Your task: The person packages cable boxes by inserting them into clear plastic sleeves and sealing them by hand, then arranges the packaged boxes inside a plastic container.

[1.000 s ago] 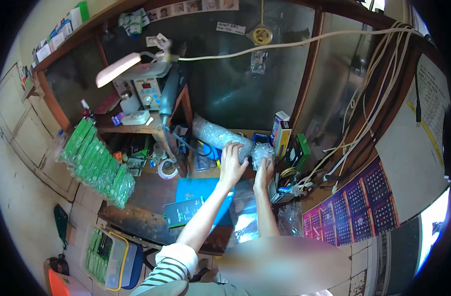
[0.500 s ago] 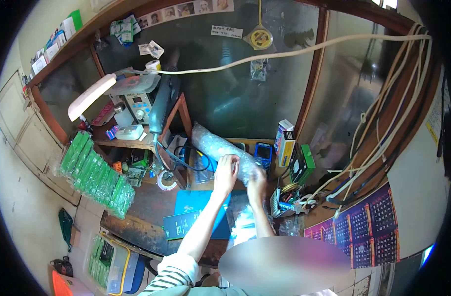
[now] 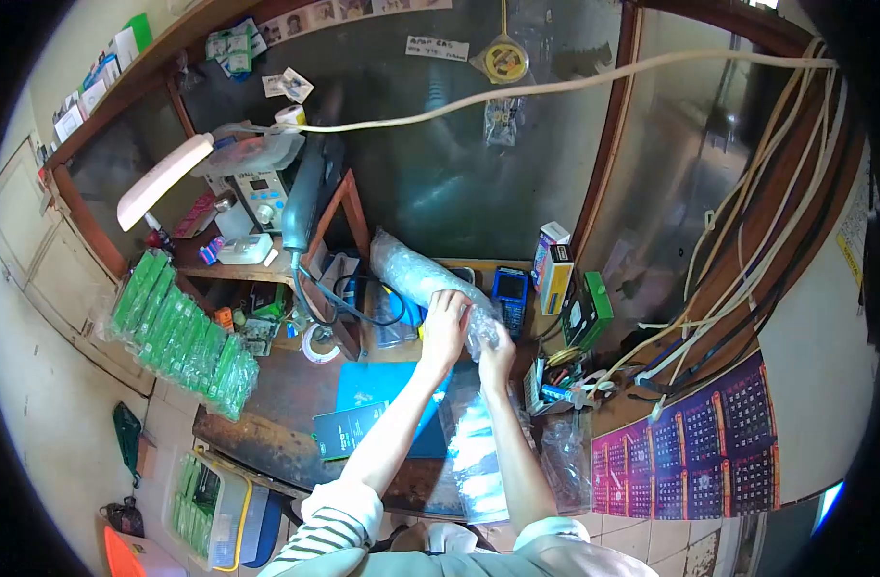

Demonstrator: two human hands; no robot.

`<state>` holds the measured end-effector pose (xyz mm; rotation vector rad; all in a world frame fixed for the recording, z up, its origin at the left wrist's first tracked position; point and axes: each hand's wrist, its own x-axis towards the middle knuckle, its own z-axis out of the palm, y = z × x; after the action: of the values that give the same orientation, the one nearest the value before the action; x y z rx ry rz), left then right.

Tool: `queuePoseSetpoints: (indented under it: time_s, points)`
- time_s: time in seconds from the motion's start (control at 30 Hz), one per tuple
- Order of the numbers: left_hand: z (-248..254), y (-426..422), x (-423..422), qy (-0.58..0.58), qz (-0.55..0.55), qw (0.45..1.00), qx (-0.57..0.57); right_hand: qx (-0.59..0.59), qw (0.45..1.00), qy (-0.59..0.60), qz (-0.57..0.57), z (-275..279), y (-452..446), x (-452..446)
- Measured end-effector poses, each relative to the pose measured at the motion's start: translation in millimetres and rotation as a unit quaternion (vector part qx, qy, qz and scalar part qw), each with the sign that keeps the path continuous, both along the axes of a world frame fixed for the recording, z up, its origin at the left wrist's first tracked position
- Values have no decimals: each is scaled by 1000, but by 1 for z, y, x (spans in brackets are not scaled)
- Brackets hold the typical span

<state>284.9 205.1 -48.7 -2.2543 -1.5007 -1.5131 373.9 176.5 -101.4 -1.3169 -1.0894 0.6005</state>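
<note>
A long roll of clear bubble wrap (image 3: 416, 274) lies slantwise at the back of the workbench. My left hand (image 3: 446, 329) rests on the roll's lower front side, its fingers bent over the plastic. At the roll's right end, my right hand (image 3: 496, 354) is closed on a bunched part of the wrap. Below my hands are a blue mat (image 3: 363, 383) and a dark flat box (image 3: 349, 430). A shiny clear plastic sheet (image 3: 476, 452) lies under my right forearm.
A blue phone (image 3: 510, 288) and upright boxes (image 3: 555, 279) stand behind my right hand. A pen holder (image 3: 546, 389) is to the right. Packs of green items (image 3: 185, 337), a tape roll (image 3: 321, 343) and a wooden shelf (image 3: 238, 269) are at the left.
My right hand has moved down and slightly left, with the bunched plastic now against the roll's end. The view has shifted, and the blue phone shows more fully.
</note>
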Motion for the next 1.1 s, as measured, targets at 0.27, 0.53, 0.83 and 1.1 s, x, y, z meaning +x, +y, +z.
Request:
queuePoseSetpoints:
  time_s: [0.27, 0.53, 0.83, 1.1]
  points:
    - [8, -10, -26, -96, -82, 990, -62, -67, 966, 173, 179, 32, 40, -17]
    - [5, -3, -29, -205, -94, 971, -85, -15, 911, 361, 200, 27, 25, -18]
    - [9, -10, -37, -337, -137, 922, -132, 113, 966, -230, 27, 47, 25, -37]
    - [7, -11, -38, -276, -71, 947, -147, 121, 959, -220, 129, 28, 39, -33]
